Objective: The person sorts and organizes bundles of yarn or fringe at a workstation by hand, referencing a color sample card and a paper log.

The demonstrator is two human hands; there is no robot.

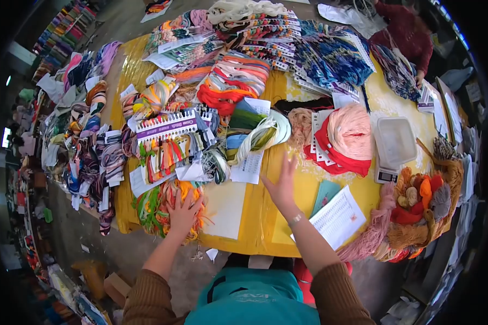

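My left hand (184,211) lies with spread fingers on a loose bundle of orange, green and white thread (157,208) at the table's front edge. My right hand (281,187) is open, fingers apart, near the table's middle and holding nothing. Just beyond it is a twisted skein of white and olive thread (268,132) on a printed sheet (248,168). Above my left hand, a row of short coloured thread bundles (165,157) hangs from a punched card (166,128). A white paper (222,208) lies between my hands.
Red and peach skeins (350,135) lie to the right, beside a scale with a clear plastic tray (394,143). A printed sheet (336,216) is by my right forearm. Thread piles (331,54) cover the far side. A person in a dark red sleeve (406,32) is at the far right.
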